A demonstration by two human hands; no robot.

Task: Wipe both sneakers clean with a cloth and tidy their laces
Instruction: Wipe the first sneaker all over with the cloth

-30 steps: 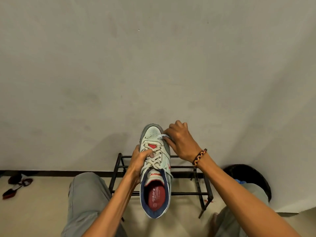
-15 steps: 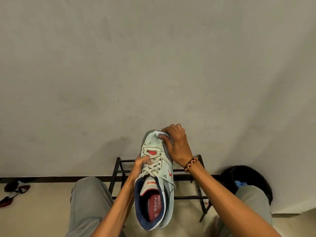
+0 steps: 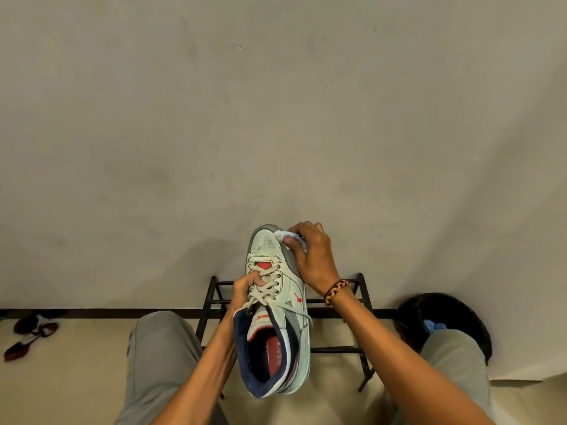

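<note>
From the head camera, a pale mint leather sneaker with grey trim, red accents and a navy padded collar is held in the air between the person's knees, its long axis running away from the body, toe toward the plain beige wall. The left hand grips its side, thumb hooked over the off-white flat laces. The right hand, fingers curled, presses a small crumpled white cloth against the toe's right edge. A black metal rack stands just behind, against the wall.
</note>
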